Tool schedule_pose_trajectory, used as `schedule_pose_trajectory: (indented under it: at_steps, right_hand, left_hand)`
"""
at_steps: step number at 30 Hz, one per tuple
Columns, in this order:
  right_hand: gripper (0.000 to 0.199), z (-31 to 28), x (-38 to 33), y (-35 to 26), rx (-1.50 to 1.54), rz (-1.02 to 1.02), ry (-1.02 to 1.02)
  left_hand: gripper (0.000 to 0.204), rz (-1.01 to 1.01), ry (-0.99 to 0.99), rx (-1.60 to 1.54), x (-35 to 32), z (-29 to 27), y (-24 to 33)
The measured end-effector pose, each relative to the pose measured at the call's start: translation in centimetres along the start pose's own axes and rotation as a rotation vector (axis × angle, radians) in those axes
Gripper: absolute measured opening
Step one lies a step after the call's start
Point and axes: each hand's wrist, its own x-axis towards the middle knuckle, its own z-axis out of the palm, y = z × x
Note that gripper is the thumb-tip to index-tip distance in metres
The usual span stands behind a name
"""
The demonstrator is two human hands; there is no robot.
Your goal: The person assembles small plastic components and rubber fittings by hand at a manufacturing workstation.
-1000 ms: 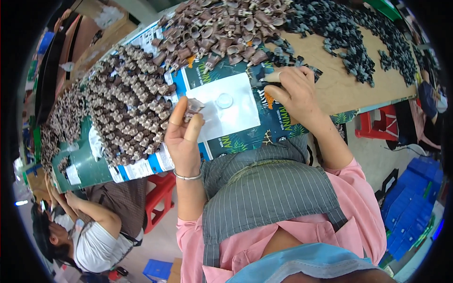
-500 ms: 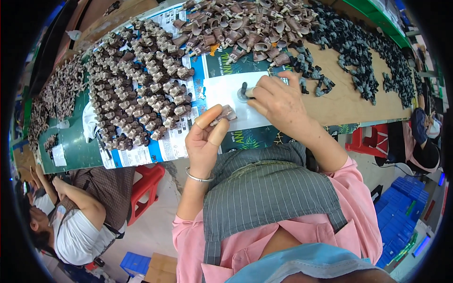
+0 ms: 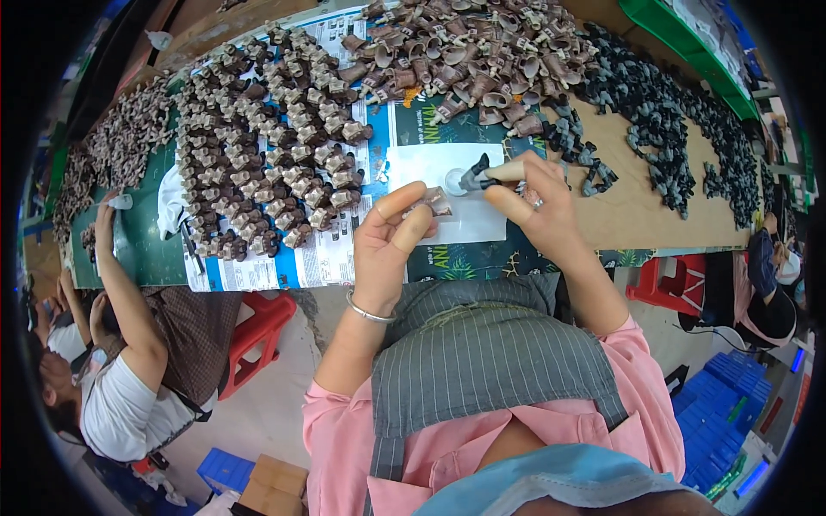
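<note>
My left hand [image 3: 383, 245] pinches a small brown, hollow figurine part [image 3: 439, 203] between thumb and fingertips. In my right hand [image 3: 551, 219] is a grey figurine leg piece [image 3: 475, 175] with black feet, held between thumb and forefinger and tilted over a small round clear dish [image 3: 453, 182]. That dish sits on a white sheet [image 3: 411, 165] at the table's front. The two pieces are close together but apart. Part of the brown piece is hidden by my left fingers.
Rows of brown figurines with dark bases [image 3: 284, 142] stand at left. Brown hollow parts [image 3: 482, 60] heap at the back; grey-black leg pieces [image 3: 658, 120] spread right. A co-worker's arm [image 3: 129, 284] reaches onto the table at left. A red stool [image 3: 667, 284] stands right.
My right hand has raised the leg piece from the dish and turned it, its fingers now pointing toward my left hand. At left, the co-worker's arm has stretched out over the table.
</note>
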Motion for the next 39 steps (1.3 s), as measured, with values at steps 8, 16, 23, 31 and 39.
schedule_pose_trajectory:
  at_steps: [8, 16, 23, 31, 39]
  right_hand:
    - [0.018, 1.9, -1.5, -1.6, 0.196, -0.102, -0.014]
    - [0.02, 3.7, -1.5, -2.7, -0.157, -0.341, 0.07]
    - [0.023, 4.7, -0.6, -3.0, -0.031, -0.417, 0.021]
    - [0.024, 5.2, 0.7, -3.2, 0.01, -0.515, -0.062]
    - [0.023, 5.0, 0.5, -3.0, -0.004, -0.503, -0.11]
  left_hand:
    - [0.037, -0.074, -0.114, -0.252, -0.5, 0.7, -0.6]
    - [0.041, 0.252, 0.028, -0.066, -1.0, 0.7, 1.1]
    - [0.044, 0.534, -0.116, 1.017, -1.0, -2.3, 1.6]
    - [0.05, 0.716, -0.11, 1.135, -1.1, -2.3, 0.0]
    - [0.05, 0.682, -0.102, 1.13, -0.9, -2.2, -0.5]
